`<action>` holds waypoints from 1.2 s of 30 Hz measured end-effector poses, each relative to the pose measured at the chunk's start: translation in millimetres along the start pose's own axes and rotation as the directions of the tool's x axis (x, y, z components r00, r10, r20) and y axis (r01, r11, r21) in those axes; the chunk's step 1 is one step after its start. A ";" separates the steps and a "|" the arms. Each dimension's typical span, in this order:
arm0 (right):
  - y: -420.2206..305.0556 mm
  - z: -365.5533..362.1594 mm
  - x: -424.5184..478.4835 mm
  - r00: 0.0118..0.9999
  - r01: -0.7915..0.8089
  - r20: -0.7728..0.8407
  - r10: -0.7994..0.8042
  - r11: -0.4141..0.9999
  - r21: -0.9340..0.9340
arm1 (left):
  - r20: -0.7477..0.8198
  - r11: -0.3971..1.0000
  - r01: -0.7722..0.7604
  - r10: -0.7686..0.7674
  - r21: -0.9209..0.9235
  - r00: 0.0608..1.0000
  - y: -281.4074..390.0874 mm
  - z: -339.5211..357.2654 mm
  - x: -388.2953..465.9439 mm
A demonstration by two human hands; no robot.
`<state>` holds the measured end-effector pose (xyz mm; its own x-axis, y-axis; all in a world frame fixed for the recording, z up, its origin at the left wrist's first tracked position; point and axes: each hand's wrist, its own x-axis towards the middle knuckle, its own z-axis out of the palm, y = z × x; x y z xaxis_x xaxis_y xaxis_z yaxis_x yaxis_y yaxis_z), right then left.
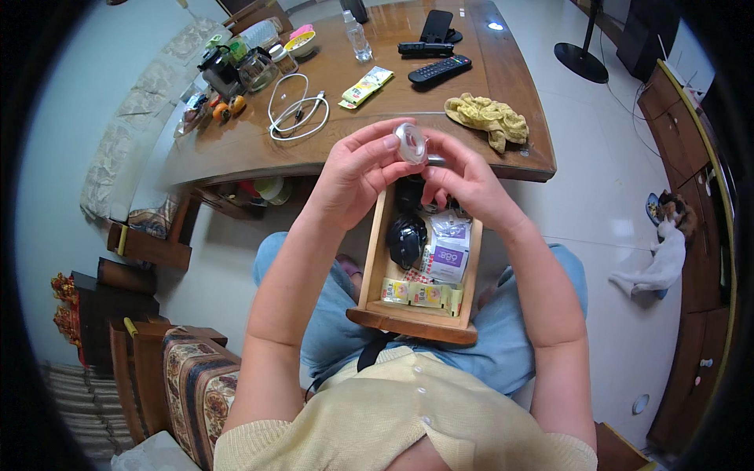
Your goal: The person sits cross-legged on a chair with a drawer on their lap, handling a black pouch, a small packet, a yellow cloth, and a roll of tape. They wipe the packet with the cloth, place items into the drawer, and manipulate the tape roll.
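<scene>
My left hand [360, 176] holds a small roll of clear tape [410, 143] upright between thumb and fingers, above the table's near edge. Close against the roll's right side is my right hand [468, 179], slightly blurred, with its fingers curled. A small silvery object [436, 159] shows between its thumb and forefinger; what it is cannot be made out. Below both hands a wooden drawer [370, 259] is pulled out over my lap. Inside lie a coiled black cable [407, 240], white-and-purple packets [450, 253] and yellow sachets [421, 293].
On the wooden table [406, 106] lie a yellow cloth scrunchie [489, 119], a remote control [440, 72], yellow packets [366, 87] and a white cable [299, 115]. A clear bottle [357, 38] and glass jugs [257, 69] stand farther back. Two cats [668, 241] are at a dish on the right.
</scene>
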<state>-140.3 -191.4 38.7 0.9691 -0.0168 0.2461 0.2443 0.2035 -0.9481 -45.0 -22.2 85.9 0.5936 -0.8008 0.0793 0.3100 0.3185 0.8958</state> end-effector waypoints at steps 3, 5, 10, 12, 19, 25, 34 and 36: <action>2.0 -8.3 -3.2 0.996 -0.014 -0.091 0.006 0.995 -0.095 | -0.042 0.985 0.028 -0.035 -0.169 0.998 4.6 -5.9 -5.5; -9.7 -15.6 -7.1 0.970 0.053 -0.229 -0.082 0.990 -0.132 | -0.094 0.957 0.044 -0.074 -0.286 0.993 5.0 -9.3 -11.1; -18.7 -26.7 -13.5 0.939 0.181 -0.249 -0.239 0.955 -0.236 | -0.214 0.948 0.040 -0.113 -0.317 0.970 -7.7 -7.5 -10.1; -17.6 -24.9 -15.6 0.947 0.177 -0.222 -0.231 0.955 -0.237 | -0.219 0.946 0.036 -0.112 -0.323 0.969 -9.5 -11.7 -9.2; -19.2 -23.7 -18.4 0.942 0.215 -0.199 -0.271 0.940 -0.264 | -0.202 0.940 0.005 -0.078 -0.341 0.976 -11.8 -12.5 -8.2; -16.9 -23.9 -15.4 0.912 0.251 -0.257 -0.319 0.931 -0.265 | -0.060 0.932 0.091 -0.120 -0.350 0.991 -12.1 -8.8 -12.6; -22.0 -16.1 -18.3 0.872 0.377 -0.245 -0.423 0.902 -0.212 | 0.035 0.939 0.193 -0.191 -0.285 0.981 -37.5 -17.9 -13.8; -22.1 -18.3 -19.3 0.905 0.337 -0.217 -0.367 0.927 -0.163 | -0.044 0.948 0.172 -0.190 -0.266 0.981 -45.7 -19.2 -12.7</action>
<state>-163.8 -213.5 51.3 0.7947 -0.3021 0.5265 0.5585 0.0239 -0.8292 -52.4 -16.9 35.5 0.5555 -0.8239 -0.1119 0.5938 0.2989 0.7470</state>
